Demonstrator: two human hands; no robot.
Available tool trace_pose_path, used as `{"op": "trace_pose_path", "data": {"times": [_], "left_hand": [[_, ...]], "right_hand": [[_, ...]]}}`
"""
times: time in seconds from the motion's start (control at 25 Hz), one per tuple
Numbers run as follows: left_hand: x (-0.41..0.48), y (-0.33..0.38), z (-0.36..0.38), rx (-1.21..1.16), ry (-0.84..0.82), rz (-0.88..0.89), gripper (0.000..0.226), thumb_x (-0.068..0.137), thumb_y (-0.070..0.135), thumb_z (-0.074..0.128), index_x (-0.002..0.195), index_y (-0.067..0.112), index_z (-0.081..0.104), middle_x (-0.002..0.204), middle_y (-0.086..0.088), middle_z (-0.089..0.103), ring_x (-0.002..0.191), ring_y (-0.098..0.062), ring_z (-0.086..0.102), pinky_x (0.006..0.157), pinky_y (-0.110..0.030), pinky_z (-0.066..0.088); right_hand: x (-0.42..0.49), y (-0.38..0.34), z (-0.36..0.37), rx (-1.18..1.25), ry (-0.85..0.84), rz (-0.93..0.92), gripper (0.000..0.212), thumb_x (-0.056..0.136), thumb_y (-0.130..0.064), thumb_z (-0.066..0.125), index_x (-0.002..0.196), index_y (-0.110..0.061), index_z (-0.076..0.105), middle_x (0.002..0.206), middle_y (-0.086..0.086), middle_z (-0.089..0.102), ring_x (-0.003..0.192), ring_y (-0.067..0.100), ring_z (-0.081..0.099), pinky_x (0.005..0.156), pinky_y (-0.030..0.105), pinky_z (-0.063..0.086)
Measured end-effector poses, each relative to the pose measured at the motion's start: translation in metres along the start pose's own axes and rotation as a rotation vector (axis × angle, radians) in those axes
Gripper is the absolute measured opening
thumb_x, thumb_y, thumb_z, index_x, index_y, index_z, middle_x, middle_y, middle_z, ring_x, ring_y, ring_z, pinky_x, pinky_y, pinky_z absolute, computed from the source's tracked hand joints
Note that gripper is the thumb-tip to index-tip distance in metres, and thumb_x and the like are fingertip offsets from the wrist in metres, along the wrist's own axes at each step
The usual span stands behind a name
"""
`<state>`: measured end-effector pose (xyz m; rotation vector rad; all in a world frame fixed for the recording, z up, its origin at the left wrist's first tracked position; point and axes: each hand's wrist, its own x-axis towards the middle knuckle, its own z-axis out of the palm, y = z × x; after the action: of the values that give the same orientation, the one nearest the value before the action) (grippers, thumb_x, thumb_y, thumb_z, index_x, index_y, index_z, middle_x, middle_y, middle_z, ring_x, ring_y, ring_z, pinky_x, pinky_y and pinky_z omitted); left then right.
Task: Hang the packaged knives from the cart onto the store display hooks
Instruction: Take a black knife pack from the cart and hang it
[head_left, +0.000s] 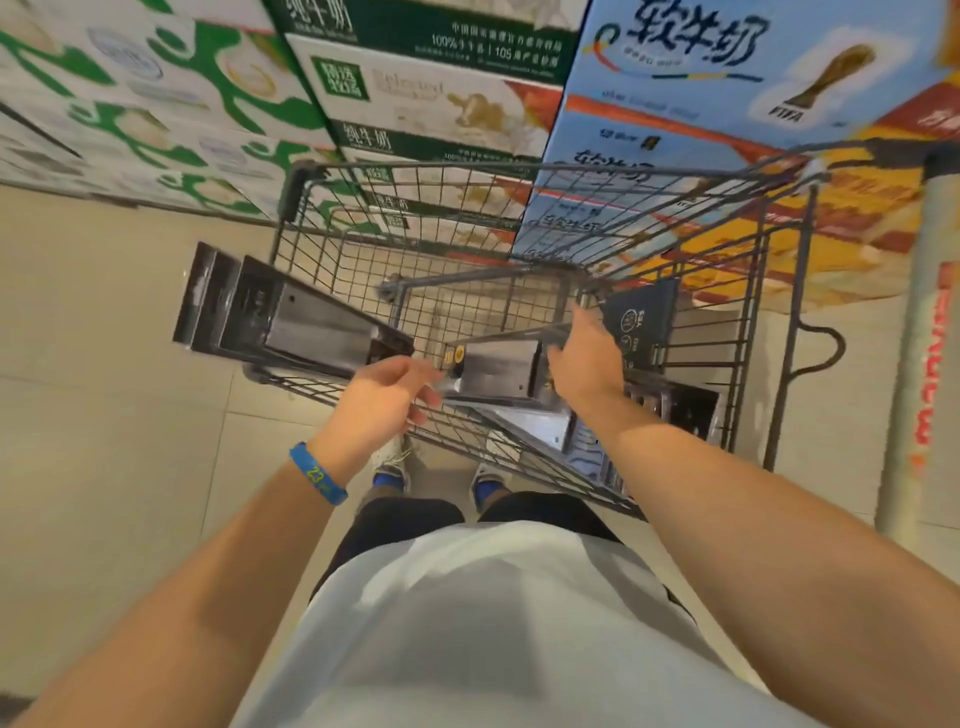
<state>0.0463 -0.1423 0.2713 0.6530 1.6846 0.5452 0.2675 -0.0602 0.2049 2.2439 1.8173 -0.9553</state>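
A grey wire shopping cart (519, 170) stands in front of me. My left hand (376, 402) grips the near end of a black packaged knife (275, 319), a cleaver that juts out up and left over the cart's left rim. My right hand (587, 358) reaches into the basket with fingers stretched out. Its thumb lies against the right edge of a second packaged knife (493, 369) lying flat there. A dark package (644, 322) stands upright against the right wall. Further packaged knives (675, 410) lie at the basket's near right.
Stacked milk cartons, green and white (415, 93) and blue (701, 78), rise as a wall just beyond the cart. A pale pillar (930, 338) with red lettering stands at the right. Beige tiled floor (104, 364) stretches to the left. No display hooks are in view.
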Motion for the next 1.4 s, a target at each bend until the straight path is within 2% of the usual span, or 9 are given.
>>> {"op": "trace_pose_path", "data": {"times": [0.08, 0.2, 0.28, 0.4, 0.52, 0.64, 0.88, 1.24, 1.4], "left_hand": [[0.006, -0.001, 0.006, 0.034, -0.006, 0.031, 0.016, 0.099, 0.016, 0.057, 0.101, 0.007, 0.068, 0.085, -0.003, 0.069, 0.054, -0.001, 0.06, 0.047, -0.011, 0.042], [0.018, 0.001, 0.013, 0.268, -0.026, 0.049, 0.017, 0.094, 0.02, 0.063, 0.111, 0.022, 0.063, 0.104, 0.001, 0.068, 0.079, -0.015, 0.065, 0.056, -0.016, 0.044], [0.027, 0.002, 0.017, 0.668, -0.12, 0.142, 0.049, 0.089, 0.024, 0.068, 0.135, 0.03, 0.049, 0.131, 0.0, 0.057, 0.106, -0.024, 0.061, 0.075, -0.026, 0.051], [0.044, 0.006, 0.032, 1.268, -0.308, 0.409, 0.101, 0.079, 0.035, 0.077, 0.155, 0.035, 0.012, 0.164, 0.0, 0.011, 0.146, -0.031, 0.023, 0.111, -0.045, 0.038], [0.058, 0.019, 0.044, 1.179, -0.386, 0.543, 0.061, 0.073, 0.039, 0.081, 0.123, 0.027, 0.049, 0.128, -0.001, 0.056, 0.125, -0.028, 0.051, 0.091, -0.037, 0.046], [0.064, 0.021, 0.035, 1.239, -0.314, 0.558, 0.032, 0.082, 0.041, 0.073, 0.09, 0.024, 0.048, 0.075, 0.007, 0.052, 0.085, -0.03, 0.064, 0.068, -0.033, 0.047], [0.053, 0.019, 0.01, 1.236, -0.106, 0.527, 0.027, 0.094, 0.044, 0.06, 0.094, 0.018, 0.064, 0.077, 0.001, 0.057, 0.076, -0.023, 0.06, 0.068, -0.032, 0.05], [0.032, 0.036, -0.016, 0.642, 0.242, 0.546, 0.017, 0.08, 0.03, 0.076, 0.082, 0.015, 0.069, 0.077, -0.01, 0.066, 0.072, -0.028, 0.063, 0.065, -0.039, 0.055], [0.025, 0.043, -0.018, 0.624, 0.307, 0.59, 0.027, 0.082, 0.026, 0.078, 0.069, 0.034, 0.055, 0.066, 0.015, 0.047, 0.056, -0.001, 0.046, 0.05, -0.015, 0.036]], "right_hand": [[-0.013, -0.005, 0.007, 0.256, -0.026, 0.018, 0.071, 0.097, -0.021, 0.07, 0.156, -0.007, 0.033, 0.103, 0.003, 0.068, 0.086, 0.02, 0.066, 0.064, 0.006, 0.048], [-0.031, -0.001, 0.009, 0.366, -0.144, 0.037, 0.04, 0.099, -0.023, 0.065, 0.133, -0.004, 0.056, 0.109, 0.012, 0.07, 0.095, 0.03, 0.067, 0.078, 0.025, 0.051], [-0.045, 0.001, 0.003, 0.283, -0.219, -0.014, 0.01, 0.101, -0.022, 0.061, 0.1, -0.012, 0.064, 0.093, 0.007, 0.069, 0.08, 0.026, 0.065, 0.069, 0.031, 0.048], [-0.073, -0.012, -0.003, 0.115, -0.234, -0.12, 0.024, 0.1, -0.038, 0.057, 0.078, -0.028, 0.057, 0.073, -0.012, 0.061, 0.064, 0.007, 0.054, 0.055, 0.024, 0.036], [-0.09, -0.012, -0.021, 0.362, -0.236, -0.148, 0.041, 0.09, -0.067, 0.047, 0.078, -0.036, 0.071, 0.068, -0.02, 0.068, 0.064, -0.002, 0.062, 0.06, 0.023, 0.042], [-0.069, 0.007, -0.046, 0.458, -0.097, -0.196, 0.058, 0.103, -0.063, 0.034, 0.104, -0.026, 0.078, 0.102, -0.006, 0.078, 0.092, 0.007, 0.07, 0.082, 0.026, 0.049], [-0.006, 0.024, -0.04, -0.614, -0.242, -0.057, 0.048, 0.094, -0.049, 0.067, 0.124, -0.012, 0.064, 0.127, 0.01, 0.066, 0.124, 0.033, 0.054, 0.102, 0.047, 0.042], [-0.039, 0.028, -0.02, -0.773, -0.06, -0.208, 0.033, 0.094, -0.022, 0.063, 0.124, -0.009, 0.065, 0.134, 0.016, 0.055, 0.129, 0.036, 0.044, 0.108, 0.054, 0.039], [-0.052, 0.034, -0.013, -0.826, -0.029, -0.245, 0.031, 0.095, -0.021, 0.058, 0.124, -0.01, 0.063, 0.13, 0.015, 0.058, 0.126, 0.035, 0.044, 0.112, 0.056, 0.035]]}}
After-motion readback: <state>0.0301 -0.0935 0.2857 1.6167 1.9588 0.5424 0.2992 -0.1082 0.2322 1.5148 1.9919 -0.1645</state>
